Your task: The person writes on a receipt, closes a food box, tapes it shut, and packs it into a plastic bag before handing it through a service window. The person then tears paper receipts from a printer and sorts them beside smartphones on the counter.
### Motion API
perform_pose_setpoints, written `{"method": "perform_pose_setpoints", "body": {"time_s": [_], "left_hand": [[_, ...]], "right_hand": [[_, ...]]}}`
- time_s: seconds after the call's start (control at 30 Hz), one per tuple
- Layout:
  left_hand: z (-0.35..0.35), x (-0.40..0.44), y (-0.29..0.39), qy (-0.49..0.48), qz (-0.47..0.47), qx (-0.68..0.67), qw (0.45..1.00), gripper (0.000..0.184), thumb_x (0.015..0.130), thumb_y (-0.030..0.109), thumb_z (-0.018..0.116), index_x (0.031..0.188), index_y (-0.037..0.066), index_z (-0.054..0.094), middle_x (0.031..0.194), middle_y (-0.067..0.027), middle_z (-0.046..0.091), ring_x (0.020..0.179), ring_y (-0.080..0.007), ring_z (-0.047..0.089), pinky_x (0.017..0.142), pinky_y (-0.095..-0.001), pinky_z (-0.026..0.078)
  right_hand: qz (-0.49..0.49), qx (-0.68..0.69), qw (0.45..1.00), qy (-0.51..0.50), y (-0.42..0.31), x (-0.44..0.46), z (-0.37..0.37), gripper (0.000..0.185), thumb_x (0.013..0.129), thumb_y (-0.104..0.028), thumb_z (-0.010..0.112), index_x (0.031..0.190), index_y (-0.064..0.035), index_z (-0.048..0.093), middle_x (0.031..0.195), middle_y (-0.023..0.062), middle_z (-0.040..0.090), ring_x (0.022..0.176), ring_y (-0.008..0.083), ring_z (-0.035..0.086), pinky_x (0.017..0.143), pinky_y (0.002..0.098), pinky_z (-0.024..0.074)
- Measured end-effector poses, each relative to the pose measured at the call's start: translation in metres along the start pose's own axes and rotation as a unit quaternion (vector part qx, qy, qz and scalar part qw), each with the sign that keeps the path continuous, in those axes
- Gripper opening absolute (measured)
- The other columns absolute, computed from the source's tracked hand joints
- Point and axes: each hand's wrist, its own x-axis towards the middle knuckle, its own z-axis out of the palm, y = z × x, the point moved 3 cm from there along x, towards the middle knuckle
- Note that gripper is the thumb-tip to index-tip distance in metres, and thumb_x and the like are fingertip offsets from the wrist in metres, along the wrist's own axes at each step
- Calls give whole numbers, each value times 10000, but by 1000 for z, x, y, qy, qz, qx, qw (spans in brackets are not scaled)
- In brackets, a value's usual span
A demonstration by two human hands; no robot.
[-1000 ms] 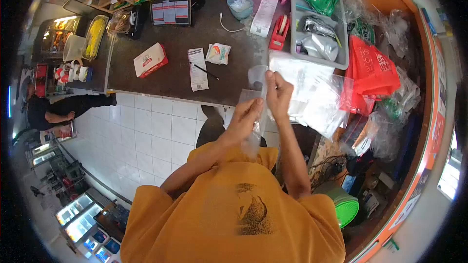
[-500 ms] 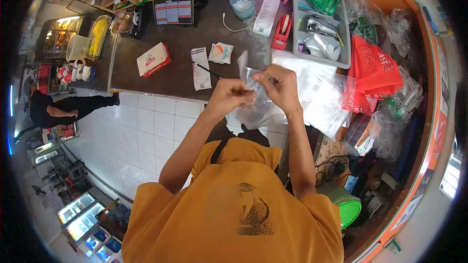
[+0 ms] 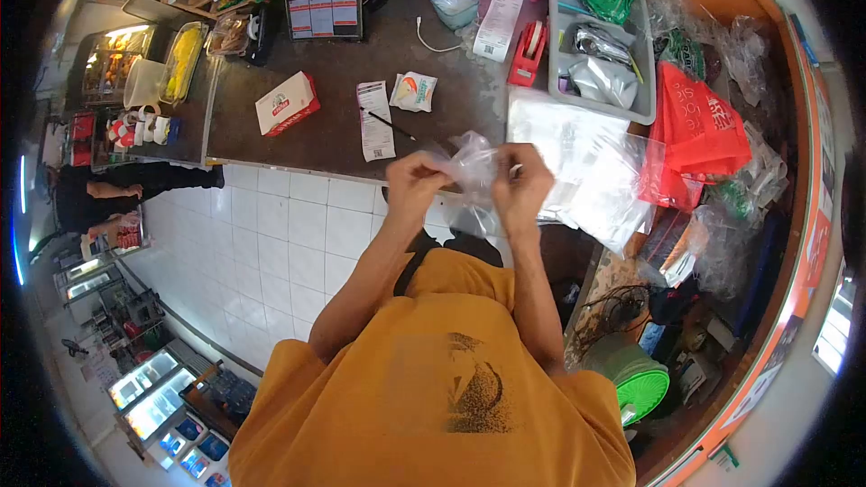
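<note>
A clear plastic bag (image 3: 474, 171) is stretched between my two hands in front of the counter edge. My left hand (image 3: 417, 182) pinches its left side, fingers closed. On the other side my right hand (image 3: 523, 182) grips the plastic with its fingers curled. The bag's lower part hangs over the floor and looks blurred. Just beyond the hands, a printed receipt (image 3: 375, 121) lies on the counter with a black pen (image 3: 393, 124) across it. Beside it is a small white packet (image 3: 414, 91). Flat clear bags (image 3: 577, 149) are stacked right of my right hand.
A red and white box (image 3: 288, 105) stands on the counter (image 3: 239, 68) to the left. A red tape dispenser (image 3: 528, 54), grey tray (image 3: 642, 108) and red bag (image 3: 695, 122) are at the right. Another person (image 3: 99, 189) stands at far left.
My hands have moved apart and slightly down, and the bag between them is spread wider. The person at far left has shifted their arms.
</note>
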Motion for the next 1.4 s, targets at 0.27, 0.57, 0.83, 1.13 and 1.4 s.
{"method": "perform_pose_setpoints", "body": {"time_s": [0.27, 0.57, 0.83, 1.13, 1.4], "left_hand": [[-27, 14, -58, 21, -240, -231, 942, 146, 964, 75, 601, 1055, -27, 652, 1007, -99, 677, 877, -168, 665, 743, -307, 554], [-83, 18, 6, -28, -86, -281, 955, 291, 842, 88, 711, 1098, 15, 594, 955, -54, 618, 883, -210, 609, 732, -330, 515], [-79, 29, 8, 214, 156, 252, 931, 233, 841, 92, 754, 1001, 72, 587, 706, 30, 468, 627, -90, 418, 567, -293, 382], [-105, 17, 1, 72, 87, 388, 915, 259, 682, -19, 683, 908, 91, 620, 816, -65, 627, 774, -218, 641, 672, -362, 515], [-83, -7, 67, 99, 265, 427, 859, 310, 657, 11, 700, 951, 87, 640, 922, -89, 658, 816, -340, 661, 714, -393, 534]], "right_hand": [[431, 568, 698, -69, 21, -25, 24, 152, 1000, -59, 553, 1145, -19, 575, 961, 66, 648, 872, 191, 645, 708, 302, 534], [360, 572, 736, -26, 39, 2, -28, 348, 849, 70, 680, 1156, -74, 597, 930, 63, 635, 895, 168, 631, 754, 338, 547], [40, -146, 988, 9, 36, 33, -43, 425, 694, 102, 642, 1081, -68, 596, 660, 106, 552, 592, 268, 584, 600, 407, 478], [139, -168, 967, -133, 75, 17, -49, 611, 656, 96, 712, 1232, -17, 544, 865, 145, 597, 824, 342, 610, 796, 426, 513], [-148, -77, 948, -270, -57, 10, 61, 424, 614, 43, 676, 1032, -27, 675, 961, 175, 646, 883, 392, 633, 803, 454, 522]]}}
